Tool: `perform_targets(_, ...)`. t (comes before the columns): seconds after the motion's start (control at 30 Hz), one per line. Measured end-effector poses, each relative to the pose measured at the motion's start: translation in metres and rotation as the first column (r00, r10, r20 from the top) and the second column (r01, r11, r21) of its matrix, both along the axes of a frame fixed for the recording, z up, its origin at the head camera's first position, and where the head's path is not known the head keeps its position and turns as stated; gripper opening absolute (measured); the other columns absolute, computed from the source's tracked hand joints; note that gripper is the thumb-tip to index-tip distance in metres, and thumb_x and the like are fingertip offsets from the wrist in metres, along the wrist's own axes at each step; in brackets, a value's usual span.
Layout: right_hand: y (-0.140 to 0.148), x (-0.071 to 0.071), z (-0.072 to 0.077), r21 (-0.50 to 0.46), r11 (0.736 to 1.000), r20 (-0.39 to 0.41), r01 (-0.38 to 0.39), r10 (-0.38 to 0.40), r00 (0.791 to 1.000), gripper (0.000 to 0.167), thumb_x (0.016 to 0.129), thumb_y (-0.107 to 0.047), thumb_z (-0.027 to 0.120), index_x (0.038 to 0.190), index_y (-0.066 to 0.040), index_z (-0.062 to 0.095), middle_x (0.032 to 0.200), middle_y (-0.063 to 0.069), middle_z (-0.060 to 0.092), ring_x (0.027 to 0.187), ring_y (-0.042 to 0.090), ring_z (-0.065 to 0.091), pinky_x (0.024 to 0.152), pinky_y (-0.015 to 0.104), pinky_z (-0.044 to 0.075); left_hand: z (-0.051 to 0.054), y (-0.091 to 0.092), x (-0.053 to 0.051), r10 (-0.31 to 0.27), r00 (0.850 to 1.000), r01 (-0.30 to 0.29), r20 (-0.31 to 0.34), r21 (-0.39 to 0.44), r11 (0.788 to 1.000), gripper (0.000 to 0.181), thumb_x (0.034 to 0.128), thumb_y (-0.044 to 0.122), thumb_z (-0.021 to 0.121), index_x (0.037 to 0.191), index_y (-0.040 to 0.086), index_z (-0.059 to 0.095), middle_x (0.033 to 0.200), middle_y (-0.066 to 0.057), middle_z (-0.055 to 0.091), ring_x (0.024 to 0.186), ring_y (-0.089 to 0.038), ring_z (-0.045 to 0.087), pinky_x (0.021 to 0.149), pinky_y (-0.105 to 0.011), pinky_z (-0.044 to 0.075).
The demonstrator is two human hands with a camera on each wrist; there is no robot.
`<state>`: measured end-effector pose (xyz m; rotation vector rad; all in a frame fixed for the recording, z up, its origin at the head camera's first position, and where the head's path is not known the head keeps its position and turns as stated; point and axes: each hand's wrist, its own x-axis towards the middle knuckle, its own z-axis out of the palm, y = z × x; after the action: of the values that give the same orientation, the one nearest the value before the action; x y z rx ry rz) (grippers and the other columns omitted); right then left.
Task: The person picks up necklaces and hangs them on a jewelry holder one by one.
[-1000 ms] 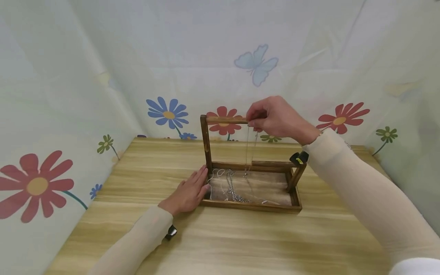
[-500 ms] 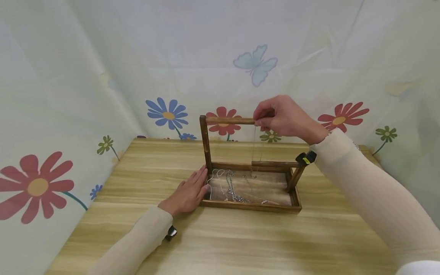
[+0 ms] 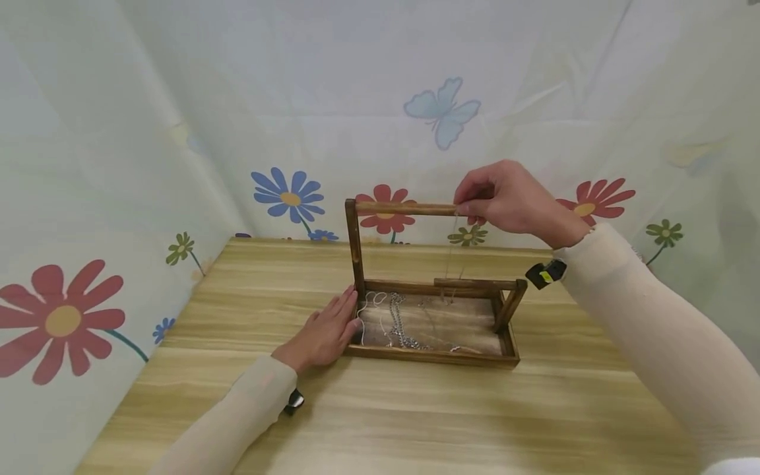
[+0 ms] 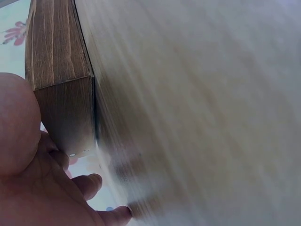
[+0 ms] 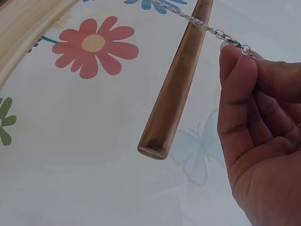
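Pinching one end of a thin silver chain (image 5: 210,29), my right hand (image 3: 505,201) is near the top bar's (image 5: 176,80) free right end. The chain hangs down from those fingertips, long way up and down; I can't tell if it loops round. My straight-fingered left hand (image 3: 320,333) touches the tray's (image 3: 430,355) left side.

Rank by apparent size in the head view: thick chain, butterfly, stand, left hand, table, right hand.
Largest to smallest:
1. table
2. stand
3. right hand
4. left hand and butterfly: look too alike to rank
5. thick chain
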<state>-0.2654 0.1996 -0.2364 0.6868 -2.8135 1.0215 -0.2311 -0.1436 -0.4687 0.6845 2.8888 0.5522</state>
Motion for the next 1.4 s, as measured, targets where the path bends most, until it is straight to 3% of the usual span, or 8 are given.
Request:
perform_targets(0.67,0.036,0.007,0.005,-0.011,0.999,0.021,0.053,-0.053,0.998,0.012,0.098,-0.01,0.071,0.108,-0.007,0.077,0.087,0.002,0.076,0.073,0.014,0.07,0.064,0.028,0.055,0.004,-0.002,0.001,-0.012,1.0,0.013,0.013,-0.029,0.999,0.066,0.1141,0.036,0.035,0.167,0.004,0.014,0.178,-0.009,0.008,0.16,-0.044,0.023,0.117,-0.074,0.03)
perform_targets(1.03,0.06,0.011,0.009,-0.012,0.991,0.061,0.131,-0.131,0.99,0.014,0.099,-0.016,0.072,0.11,-0.008,0.076,0.087,0.003,0.078,0.076,0.02,0.071,0.057,0.032,0.053,0.009,0.002,0.002,-0.022,0.999,0.023,0.031,-0.037,0.999,0.066,0.1144,0.036,0.034,0.167,0.003,0.013,0.178,-0.01,0.007,0.16,-0.045,0.021,0.118,-0.074,0.03)
perform_targets(1.23,0.069,0.011,0.007,-0.027,0.988,0.085,0.15,-0.147,0.986,0.016,0.099,-0.016,0.073,0.111,-0.007,0.075,0.086,-0.004,0.077,0.078,0.021,0.071,0.065,0.029,0.057,0.007,0.003,0.001,-0.025,0.999,0.026,0.03,-0.043,0.999,0.065,0.1145,0.036,0.034,0.167,0.003,0.013,0.178,-0.009,0.007,0.16,-0.044,0.021,0.118,-0.074,0.03)
perform_targets(1.4,0.075,0.01,0.007,-0.016,0.987,0.072,0.162,-0.161,0.984,0.014,0.1,-0.015,0.071,0.111,-0.006,0.075,0.087,-0.005,0.078,0.077,0.015,0.073,0.068,0.026,0.058,0.006,0.004,0.001,-0.03,0.999,0.031,0.034,-0.042,0.999,0.065,0.1146,0.036,0.034,0.167,0.003,0.013,0.178,-0.009,0.006,0.16,-0.044,0.021,0.118,-0.074,0.029)
